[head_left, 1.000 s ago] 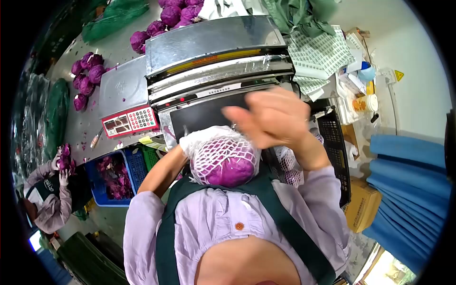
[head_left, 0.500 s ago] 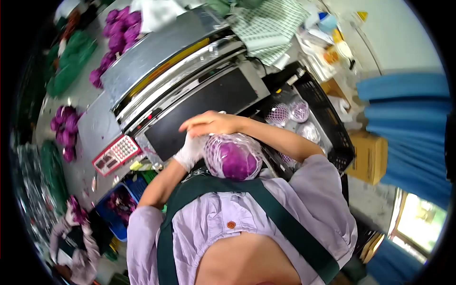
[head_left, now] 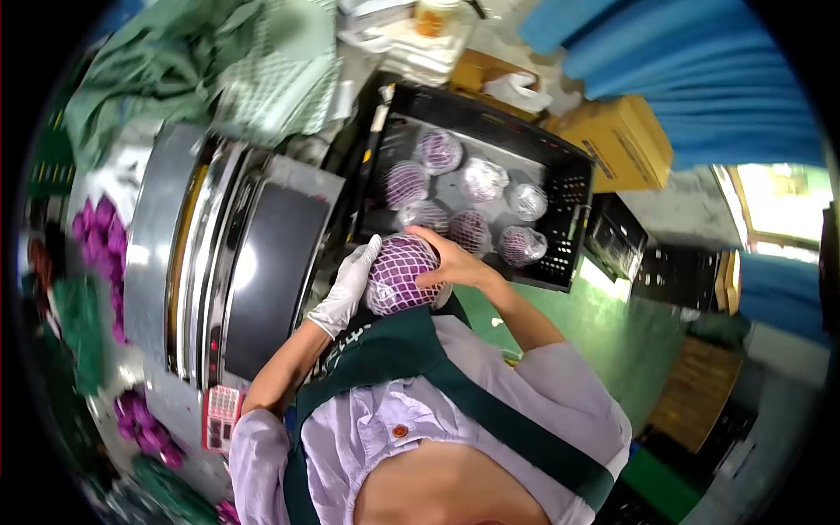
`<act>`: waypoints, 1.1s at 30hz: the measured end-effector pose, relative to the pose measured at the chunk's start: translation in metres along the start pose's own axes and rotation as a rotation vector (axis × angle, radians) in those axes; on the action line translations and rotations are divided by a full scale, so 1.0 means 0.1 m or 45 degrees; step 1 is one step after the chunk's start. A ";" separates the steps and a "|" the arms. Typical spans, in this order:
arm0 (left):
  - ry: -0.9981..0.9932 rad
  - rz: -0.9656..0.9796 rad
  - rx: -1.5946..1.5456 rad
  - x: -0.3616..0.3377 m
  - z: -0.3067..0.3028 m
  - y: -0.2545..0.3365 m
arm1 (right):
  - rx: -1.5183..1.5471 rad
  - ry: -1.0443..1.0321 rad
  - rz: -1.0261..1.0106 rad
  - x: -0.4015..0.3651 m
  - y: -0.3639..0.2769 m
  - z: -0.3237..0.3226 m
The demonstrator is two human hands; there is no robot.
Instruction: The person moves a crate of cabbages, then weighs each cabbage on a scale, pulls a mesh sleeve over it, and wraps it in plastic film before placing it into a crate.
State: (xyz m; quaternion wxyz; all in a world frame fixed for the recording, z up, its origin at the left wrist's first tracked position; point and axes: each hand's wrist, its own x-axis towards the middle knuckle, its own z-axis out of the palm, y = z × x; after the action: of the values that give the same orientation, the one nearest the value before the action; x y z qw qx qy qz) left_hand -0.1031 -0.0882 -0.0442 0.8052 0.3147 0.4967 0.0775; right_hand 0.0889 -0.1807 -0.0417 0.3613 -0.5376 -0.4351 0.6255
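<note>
A red cabbage in a white foam net sits between both hands, close to my apron. My left hand, in a white glove, presses on its left side with fingers stretched along it. My bare right hand curls over its upper right, thumb and fingers on the net. Just beyond, a black crate holds several netted cabbages, among them one at the near right corner and one at the far side.
At left stands a wrapping machine with a dark flat plate. A red-framed calculator lies near it. Bare purple cabbages are piled on the far-left bench. A cardboard box stands behind the crate; green floor shows at right.
My view and body have turned right, from the machine toward the crate. The cabbage has moved with my hands; my right hand has shifted from above it to its right side.
</note>
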 end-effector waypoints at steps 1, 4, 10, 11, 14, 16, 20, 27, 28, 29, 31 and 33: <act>-0.058 -0.047 -0.007 0.13 0.07 0.02 | 0.113 0.090 -0.045 -0.03 0.10 -0.09; -0.131 -0.039 0.118 0.19 0.46 0.28 | 0.658 0.251 -0.128 -0.23 0.58 -0.44; -0.300 0.363 0.525 0.36 0.70 0.38 | 1.620 0.849 -0.255 -0.35 1.23 -1.38; -0.323 0.246 0.532 0.33 0.65 0.41 | 1.557 0.964 -0.271 -0.36 1.30 -1.63; -0.248 0.159 0.536 0.30 0.46 0.38 | 1.264 1.398 -0.239 -0.38 1.73 -2.41; -0.128 0.108 0.556 0.30 0.31 0.34 | 1.055 1.636 -0.238 -0.35 1.78 -2.66; 0.014 0.068 0.600 0.32 0.08 0.21 | 0.735 1.822 -0.252 -0.31 1.86 -2.76; 0.015 0.061 0.705 0.44 0.01 0.05 | 1.235 1.350 0.405 -0.33 2.01 -2.96; -0.008 0.051 0.701 0.48 0.00 0.03 | 1.296 1.331 0.382 -0.35 2.04 -2.86; -0.031 0.046 0.693 0.52 0.01 0.02 | 1.353 1.308 0.355 -0.34 1.97 -2.68; -0.035 0.040 0.678 0.51 0.06 0.05 | 1.365 1.376 0.341 -0.37 1.51 -2.31; -0.023 0.035 0.708 0.48 0.12 0.11 | 1.392 1.307 0.273 -0.39 1.39 -2.19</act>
State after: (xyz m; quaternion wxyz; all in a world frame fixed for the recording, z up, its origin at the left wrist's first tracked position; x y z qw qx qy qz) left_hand -0.0672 -0.0634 -0.0703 0.6911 0.5310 0.4874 -0.0536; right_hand 0.3139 -0.2325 -0.1665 0.6707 -0.5449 0.2144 0.4552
